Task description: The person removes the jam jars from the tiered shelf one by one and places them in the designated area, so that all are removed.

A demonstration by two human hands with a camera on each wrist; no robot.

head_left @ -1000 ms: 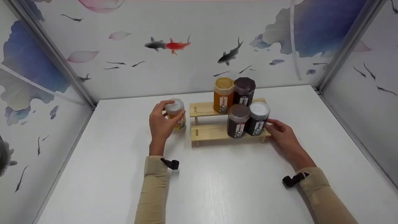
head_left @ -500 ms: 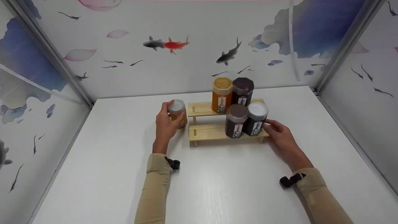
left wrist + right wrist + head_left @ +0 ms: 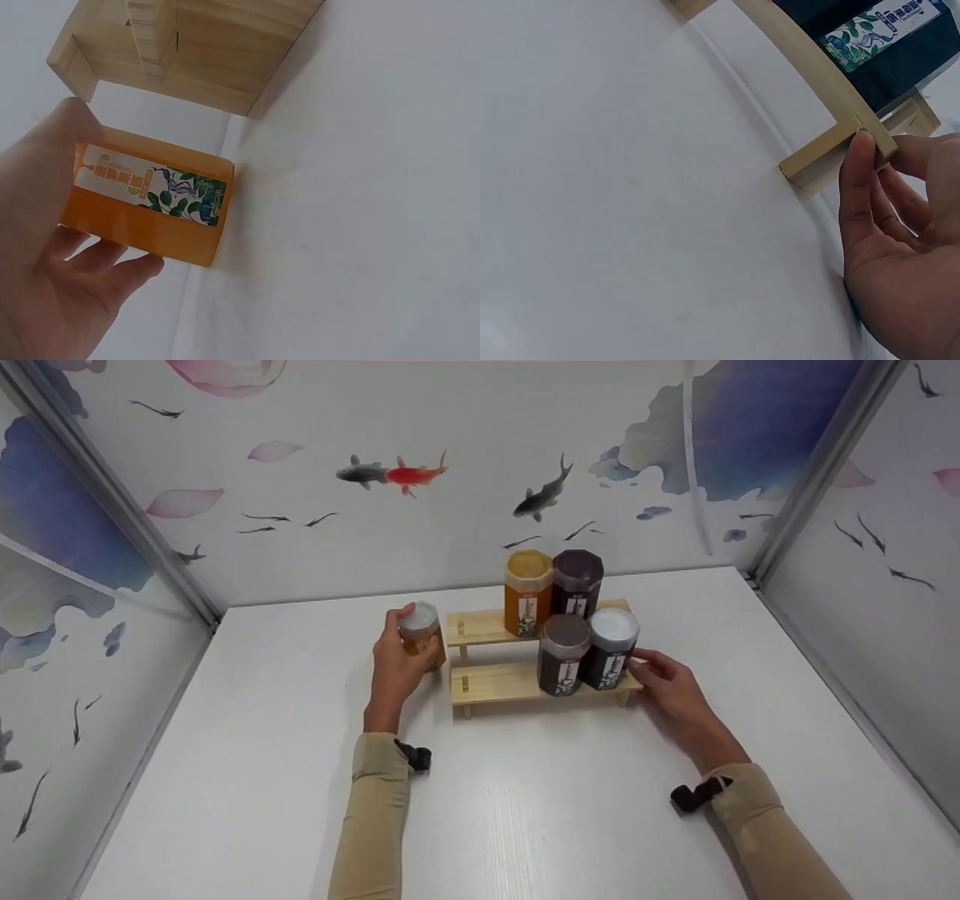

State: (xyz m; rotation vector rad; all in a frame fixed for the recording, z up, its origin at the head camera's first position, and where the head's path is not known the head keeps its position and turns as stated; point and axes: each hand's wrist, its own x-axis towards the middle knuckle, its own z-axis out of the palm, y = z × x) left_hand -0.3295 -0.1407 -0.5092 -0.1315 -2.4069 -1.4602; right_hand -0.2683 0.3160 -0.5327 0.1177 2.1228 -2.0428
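My left hand [image 3: 397,664] grips an amber jar [image 3: 421,637] with a whitish lid, close beside the left end of a two-step wooden rack [image 3: 491,684]. In the left wrist view the thumb and fingers wrap the upper part of the jar [image 3: 142,236], and its printed label faces the camera. At the rack's other end, my right hand [image 3: 671,690] pinches the lower shelf's corner. The right wrist view shows its thumb and fingers on the wooden edge [image 3: 840,97], below a dark jar [image 3: 900,67].
On the upper step stand an orange jar [image 3: 527,600] and a dark purple jar [image 3: 576,585]. The lower step bears a brown-lidded jar [image 3: 562,656] and a white-lidded dark jar [image 3: 611,649], both toward the right. A white table [image 3: 480,810] lies beneath, with printed panels [image 3: 450,412] around it.
My left hand has turned and shifted slightly right with the amber jar, nearer the rack. My right hand stays at the rack's corner. The head view has shifted a little.
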